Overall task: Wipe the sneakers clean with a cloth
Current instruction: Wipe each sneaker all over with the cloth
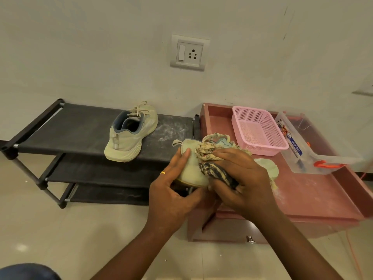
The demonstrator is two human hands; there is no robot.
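The left hand (175, 186) has its grip clamped on a sneaker (191, 168) just before the pink basket (260, 130). The right hand (242, 178) bunches the cloth (214, 164) onto it. Best to brace firmly and rub in short strokes. The second sneaker (131, 134) waits left of the basket.

The pale wall (101, 47) is showing scuff marks, and a switch-and-socket plate (188, 53) is sitting on it. The glossy beige floor (60, 229) is reflecting light. A black three-tier shoe rack (70, 134) is standing against the wall, just beside a pink counter (314, 195) that is carrying a pink basket (260, 130) and a clear box (302, 156).
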